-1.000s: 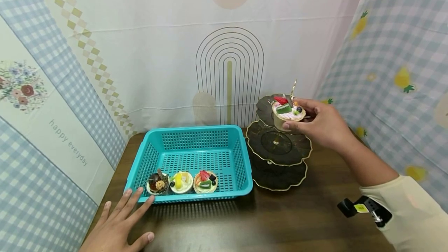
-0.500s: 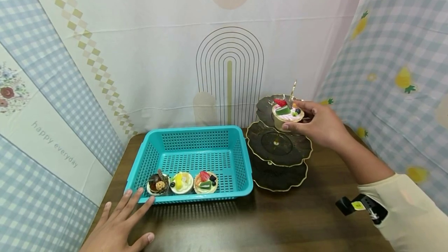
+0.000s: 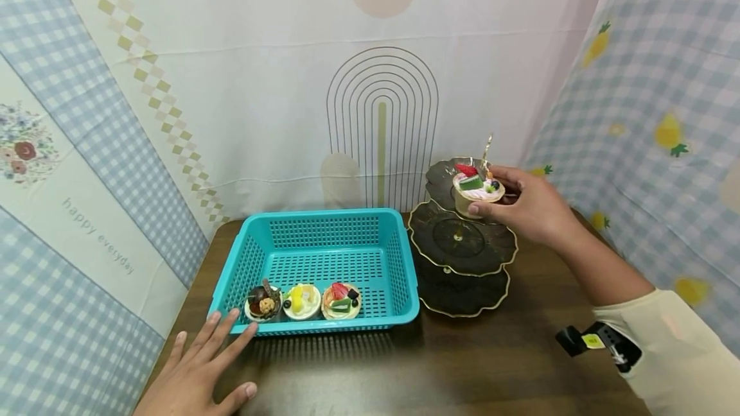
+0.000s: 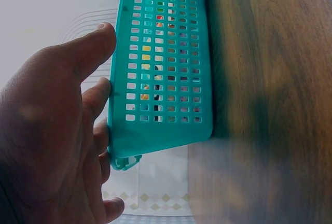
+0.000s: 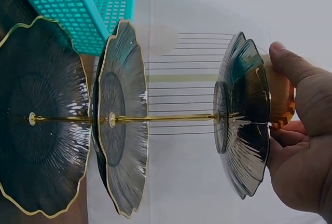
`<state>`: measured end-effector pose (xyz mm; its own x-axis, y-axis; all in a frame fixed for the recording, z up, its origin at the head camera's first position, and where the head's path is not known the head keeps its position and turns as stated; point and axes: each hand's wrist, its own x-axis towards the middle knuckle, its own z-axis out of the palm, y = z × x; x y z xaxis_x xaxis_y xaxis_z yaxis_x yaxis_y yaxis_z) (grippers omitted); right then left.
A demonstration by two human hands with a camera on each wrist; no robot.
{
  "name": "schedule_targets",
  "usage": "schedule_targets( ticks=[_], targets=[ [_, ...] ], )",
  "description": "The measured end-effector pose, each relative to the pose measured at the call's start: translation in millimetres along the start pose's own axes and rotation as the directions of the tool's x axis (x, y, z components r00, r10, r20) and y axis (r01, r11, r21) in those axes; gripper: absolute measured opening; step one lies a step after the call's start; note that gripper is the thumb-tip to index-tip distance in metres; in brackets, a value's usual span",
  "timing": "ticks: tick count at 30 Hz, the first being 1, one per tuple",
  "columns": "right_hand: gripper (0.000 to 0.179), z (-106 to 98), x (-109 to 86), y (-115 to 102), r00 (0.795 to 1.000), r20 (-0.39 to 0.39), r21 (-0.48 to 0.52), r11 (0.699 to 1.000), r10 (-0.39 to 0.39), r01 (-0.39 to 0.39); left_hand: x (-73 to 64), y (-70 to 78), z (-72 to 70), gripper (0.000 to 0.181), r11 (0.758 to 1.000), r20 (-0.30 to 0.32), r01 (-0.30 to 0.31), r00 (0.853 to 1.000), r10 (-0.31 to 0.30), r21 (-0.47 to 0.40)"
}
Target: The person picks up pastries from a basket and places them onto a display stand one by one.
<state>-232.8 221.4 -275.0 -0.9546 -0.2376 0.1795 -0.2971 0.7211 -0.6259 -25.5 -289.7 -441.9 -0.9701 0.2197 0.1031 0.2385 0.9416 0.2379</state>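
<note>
My right hand [image 3: 537,205] holds a fruit tart [image 3: 477,194] between thumb and fingers. White cream, a strawberry, a kiwi slice and a blueberry top it. It overlaps the small top tier of a three-tier dark cake stand [image 3: 488,255] with wavy gold rims. In the right wrist view, the tart's side [image 5: 279,86] shows at that tier's edge, partly hidden by the thumb. My left hand [image 3: 193,364] is spread, fingertips at the near-left rim of a turquoise basket [image 3: 324,214]. In the left wrist view its thumb and fingers lie along the basket's rim.
Inside the basket, along its near wall, sit a chocolate tart [image 3: 263,302], a yellow-topped tart [image 3: 302,301] and a strawberry-kiwi tart [image 3: 341,300]. Patterned cloths [image 3: 277,114] enclose the brown table [image 3: 370,377] at the back and sides. The stand is close beside the basket's right end.
</note>
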Motion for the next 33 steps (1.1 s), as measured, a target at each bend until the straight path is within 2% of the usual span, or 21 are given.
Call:
schedule_targets(
  ticks=[4,9,12,15,17,19,21,23,27,28,30,32,33],
  targets=[
    [0.098,-1.8,-4.1,-1.1,1.0,-0.004,0.032,0.999,0.008,-0.008,-0.2,1.3,-0.5,0.077,1.0,-0.002,0.001,1.0,-0.001,0.006],
    [0.097,0.7,-10.9,-6.0,0.997,-0.068,0.007,1.0,-0.02,0.02,-0.2,2.2,-1.5,0.077,1.0,0.002,0.003,1.0,-0.003,0.008],
    [0.091,4.6,-15.1,-9.5,0.988,-0.145,-0.034,0.999,-0.045,0.04,0.0,1.9,-1.9,0.077,1.0,0.008,0.008,1.0,-0.009,0.004],
    [0.081,8.6,-18.7,-12.5,0.962,-0.255,-0.047,0.995,-0.098,0.089,0.9,1.6,-2.3,0.077,1.0,0.007,0.009,1.0,-0.009,0.0],
    [0.072,11.4,-21.0,-13.9,0.927,-0.335,-0.06,0.986,-0.168,0.157,1.3,1.4,-2.4,0.076,1.0,0.002,0.006,1.0,-0.006,-0.002],
    [0.066,14.6,-23.0,-14.5,0.879,-0.398,-0.07,0.964,-0.262,0.256,1.2,1.3,-2.2,0.076,1.0,-0.005,0.002,1.0,-0.002,-0.001],
    [0.061,18.4,-25.2,-14.2,0.822,-0.43,-0.101,0.925,-0.373,0.367,0.8,0.9,-1.9,0.076,1.0,-0.009,0.001,1.0,-0.001,-0.003],
    [0.06,23.0,-26.5,-13.9,0.75,-0.438,-0.14,0.862,-0.495,0.487,0.6,0.9,-1.8,0.076,1.0,-0.008,0.002,1.0,-0.002,-0.005],
    [0.065,34.1,-27.9,-16.2,0.596,-0.394,-0.206,0.699,-0.7,0.685,0.6,1.1,-1.8,0.075,1.0,-0.004,0.005,1.0,-0.005,-0.006],
    [0.064,36.9,-28.2,-17.5,0.567,-0.374,-0.212,0.663,-0.734,0.718,0.6,1.2,-2.0,0.075,1.0,-0.003,0.004,1.0,-0.004,-0.006],
    [0.061,42.5,-29.1,-20.2,0.529,-0.328,-0.206,0.606,-0.783,0.768,0.6,1.4,-2.3,0.075,1.0,-0.002,0.005,1.0,-0.005,-0.008],
    [0.059,48.0,-29.9,-22.7,0.523,-0.27,-0.187,0.577,-0.809,0.795,0.4,1.4,-2.7,0.075,1.0,-0.004,0.004,1.0,-0.004,-0.009],
    [0.058,50.7,-30.5,-23.6,0.531,-0.239,-0.173,0.574,-0.813,0.801,0.3,1.5,-2.9,0.075,1.0,-0.004,0.004,1.0,-0.004,-0.01]
  ],
)
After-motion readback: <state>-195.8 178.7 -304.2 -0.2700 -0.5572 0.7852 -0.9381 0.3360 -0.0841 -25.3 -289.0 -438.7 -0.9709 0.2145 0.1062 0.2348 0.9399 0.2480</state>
